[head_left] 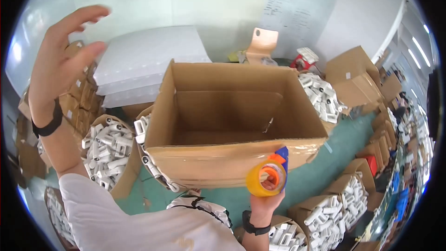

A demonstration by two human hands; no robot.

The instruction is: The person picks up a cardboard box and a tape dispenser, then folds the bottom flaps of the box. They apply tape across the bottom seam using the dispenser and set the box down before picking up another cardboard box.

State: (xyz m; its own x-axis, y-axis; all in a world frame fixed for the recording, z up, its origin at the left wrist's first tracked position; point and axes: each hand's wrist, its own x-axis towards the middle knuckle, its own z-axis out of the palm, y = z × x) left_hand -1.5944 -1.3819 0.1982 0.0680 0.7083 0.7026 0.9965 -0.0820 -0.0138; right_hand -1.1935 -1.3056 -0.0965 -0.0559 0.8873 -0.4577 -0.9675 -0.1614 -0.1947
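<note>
A large cardboard box (pixel 204 162) stands in front of me with its top open and bare inner walls showing. Strips of clear tape shine on its near side. My right hand (pixel 264 202) grips a tape dispenser (pixel 254 182) with a blue and orange frame and a yellow roll, held up against or just before the box's near wall; I cannot tell whether it touches. Raised high at the left, my left hand (pixel 58 58) holds nothing. Its fingers are bent and apart from the thumb, well clear of the box.
Cartons full of white plastic parts (pixel 109 153) surround the box, with more at the right (pixel 325 218). Behind are stacked white foam sheets (pixel 148 51), a wooden chair (pixel 263 42) and a tilted carton (pixel 350 76). The green floor (pixel 297 190) shows between them.
</note>
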